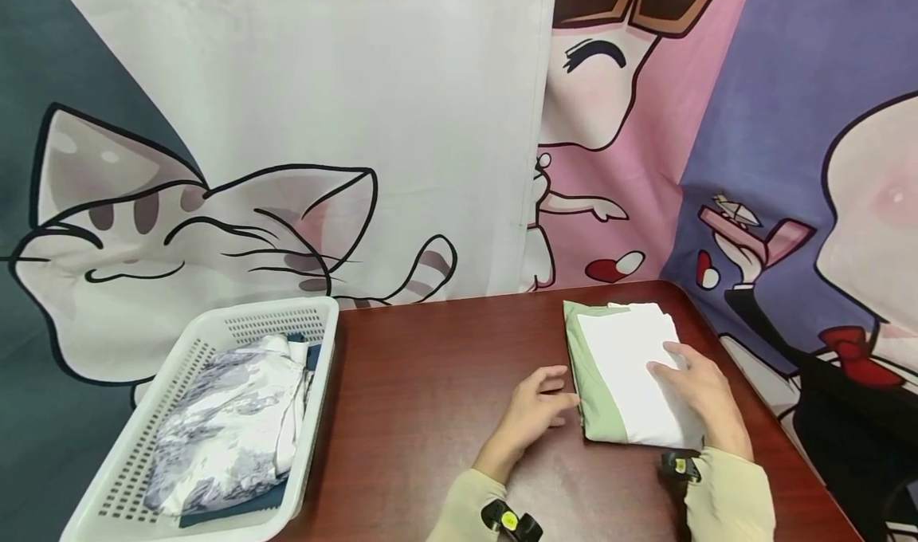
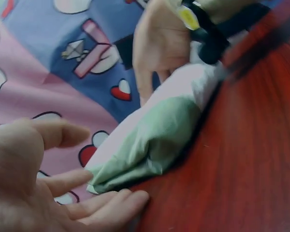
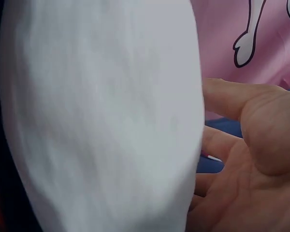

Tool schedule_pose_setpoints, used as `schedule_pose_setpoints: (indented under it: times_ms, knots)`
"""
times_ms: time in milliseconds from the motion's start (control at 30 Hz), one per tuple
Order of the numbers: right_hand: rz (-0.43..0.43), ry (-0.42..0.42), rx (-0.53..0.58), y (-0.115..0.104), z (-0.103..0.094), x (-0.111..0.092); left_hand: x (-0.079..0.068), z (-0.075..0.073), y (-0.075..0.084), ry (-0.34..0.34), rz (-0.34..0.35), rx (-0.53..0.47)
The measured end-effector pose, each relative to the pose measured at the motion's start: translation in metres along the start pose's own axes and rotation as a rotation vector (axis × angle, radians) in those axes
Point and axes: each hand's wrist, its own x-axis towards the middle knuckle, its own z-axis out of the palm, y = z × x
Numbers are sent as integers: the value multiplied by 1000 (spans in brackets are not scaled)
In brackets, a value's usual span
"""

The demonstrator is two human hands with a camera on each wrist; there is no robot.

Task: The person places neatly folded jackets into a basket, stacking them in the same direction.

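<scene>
A folded green-and-white garment (image 1: 631, 375) lies flat on the right part of the table, its green strip along the left side. Beside that green edge is my left hand (image 1: 534, 410), fingers apart and loosely bent, holding nothing. The left wrist view shows those fingertips low by the folded green corner (image 2: 135, 159). My right hand (image 1: 706, 390) is at the garment's right side, thumb and forefinger lying over the white top. In the right wrist view the white cloth (image 3: 106, 116) fills much of the picture and hides the ends of the outstretched fingers.
A white plastic basket (image 1: 326, 343) stands at the left of the table, with folded grey-and-white patterned cloth (image 1: 229, 422) and dark blue cloth in it. Behind the red-brown table (image 1: 430, 382) hangs a printed cartoon curtain (image 1: 430, 127), which also runs along the right side.
</scene>
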Motion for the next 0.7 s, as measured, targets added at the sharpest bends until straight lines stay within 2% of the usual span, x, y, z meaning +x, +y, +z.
schedule_pose_setpoints:
  times_ms: [100, 233, 433, 567, 700]
  knots:
    - [8, -18, 69, -6, 6, 1, 0, -9, 2, 28, -31, -37]
    - [-10, -51, 179, -13, 15, 0, 2, -23, 5, 50, -47, -28]
    - [-45, -121, 250, -21, 30, 2, 2, -37, 5, 72, -85, -6]
    - [-99, -180, 286, -26, 41, 5, 2, -42, 4, 86, -82, 1]
    - [-134, -247, 346, -30, 52, 4, 2, -48, 4, 100, -61, 71]
